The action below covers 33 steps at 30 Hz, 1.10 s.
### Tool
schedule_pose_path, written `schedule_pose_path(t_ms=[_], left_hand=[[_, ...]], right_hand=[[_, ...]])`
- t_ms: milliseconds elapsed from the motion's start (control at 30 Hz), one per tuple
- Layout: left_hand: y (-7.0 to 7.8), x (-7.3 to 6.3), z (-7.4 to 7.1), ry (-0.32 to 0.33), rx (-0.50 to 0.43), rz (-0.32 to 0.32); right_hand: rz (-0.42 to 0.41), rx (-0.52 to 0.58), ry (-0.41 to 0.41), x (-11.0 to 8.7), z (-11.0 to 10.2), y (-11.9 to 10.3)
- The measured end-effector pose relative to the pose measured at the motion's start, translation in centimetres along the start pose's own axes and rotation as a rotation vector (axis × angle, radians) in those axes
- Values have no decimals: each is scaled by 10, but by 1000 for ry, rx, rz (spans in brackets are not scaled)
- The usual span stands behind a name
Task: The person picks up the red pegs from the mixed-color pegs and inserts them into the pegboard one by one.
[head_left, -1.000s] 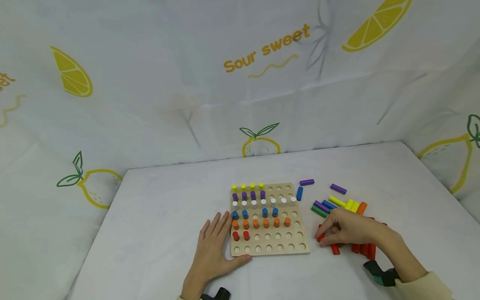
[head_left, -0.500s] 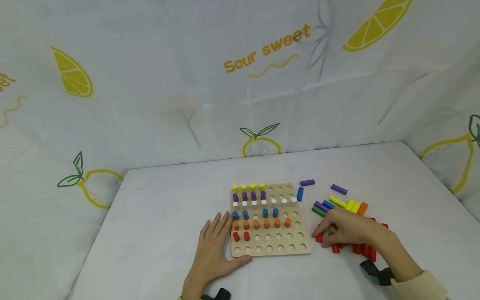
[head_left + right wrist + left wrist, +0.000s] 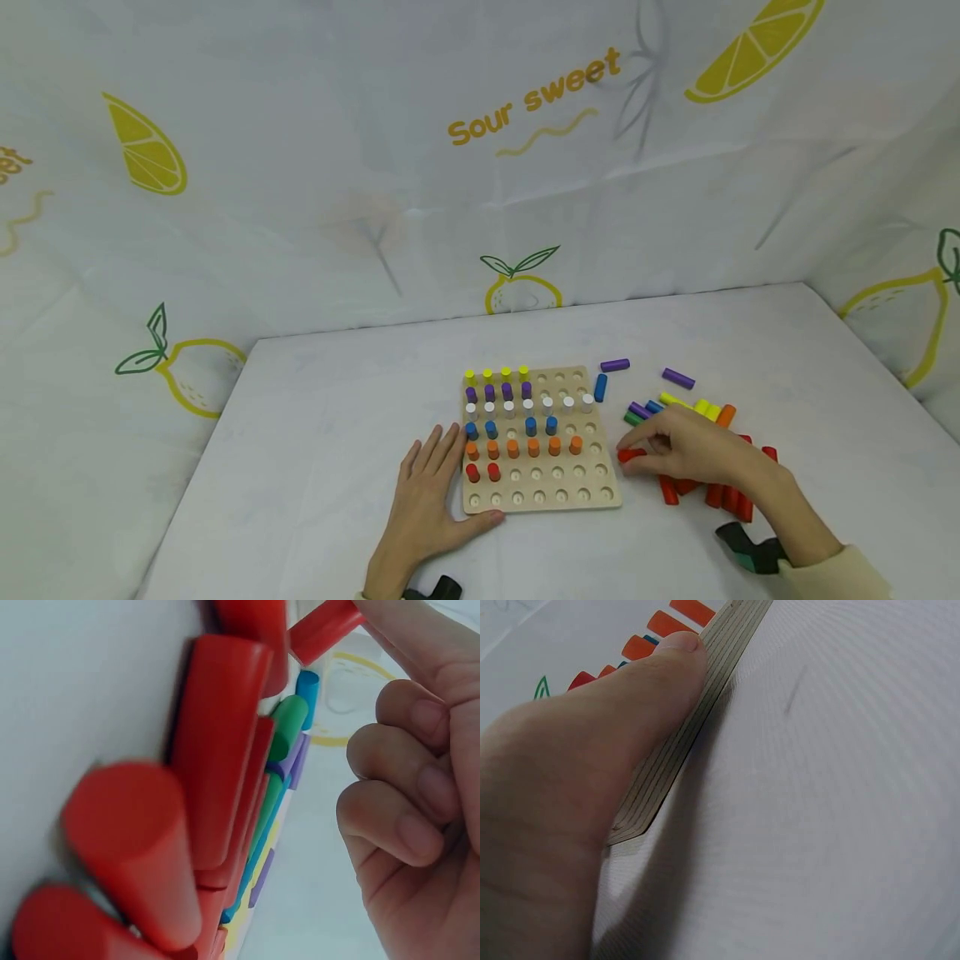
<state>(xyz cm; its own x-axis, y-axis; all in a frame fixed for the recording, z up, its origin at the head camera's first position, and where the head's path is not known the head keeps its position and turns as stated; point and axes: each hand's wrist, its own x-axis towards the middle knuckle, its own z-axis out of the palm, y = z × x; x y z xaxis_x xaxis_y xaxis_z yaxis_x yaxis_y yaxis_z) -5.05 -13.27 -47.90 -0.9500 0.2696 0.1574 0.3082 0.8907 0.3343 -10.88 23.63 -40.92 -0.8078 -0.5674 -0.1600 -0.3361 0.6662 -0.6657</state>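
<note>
My left hand (image 3: 427, 492) lies at the near left corner of a wooden peg board (image 3: 543, 486), fingers straight along its left side and thumb against its front edge. In the left wrist view that thumb touches the board's layered edge (image 3: 727, 652). Just right of the board, my right hand (image 3: 697, 446) pinches a red peg (image 3: 630, 455) between thumb and forefinger; its other fingers are curled in the right wrist view. Rows of yellow, purple, white, blue and orange pegs stand in the board. Two red pegs (image 3: 483, 472) stand in the row nearest the bare front holes.
Loose red pegs (image 3: 727, 497) lie under and beside my right hand. Yellow pegs (image 3: 705, 409), an orange peg (image 3: 725, 416) and a green peg (image 3: 633, 419) lie behind it. A blue peg (image 3: 601, 387) and a purple peg (image 3: 615, 365) lie near the board's far right corner.
My right hand has drawn the red peg out of the pile, slightly left toward the board, and the peg has turned more sideways. My left hand and the board stay put.
</note>
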Motion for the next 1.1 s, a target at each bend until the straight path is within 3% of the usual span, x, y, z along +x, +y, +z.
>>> schedule_pose_path(t_ms=[433, 667, 1100], left_hand=[[-1, 0, 1, 1, 5, 8], [-1, 0, 0, -12, -23, -2], [-2, 0, 1, -10, -10, 2]], right_hand=[[-92, 71, 214, 0, 16, -13], [-197, 119, 304, 6, 32, -18], [-229, 272, 293, 20, 54, -35]])
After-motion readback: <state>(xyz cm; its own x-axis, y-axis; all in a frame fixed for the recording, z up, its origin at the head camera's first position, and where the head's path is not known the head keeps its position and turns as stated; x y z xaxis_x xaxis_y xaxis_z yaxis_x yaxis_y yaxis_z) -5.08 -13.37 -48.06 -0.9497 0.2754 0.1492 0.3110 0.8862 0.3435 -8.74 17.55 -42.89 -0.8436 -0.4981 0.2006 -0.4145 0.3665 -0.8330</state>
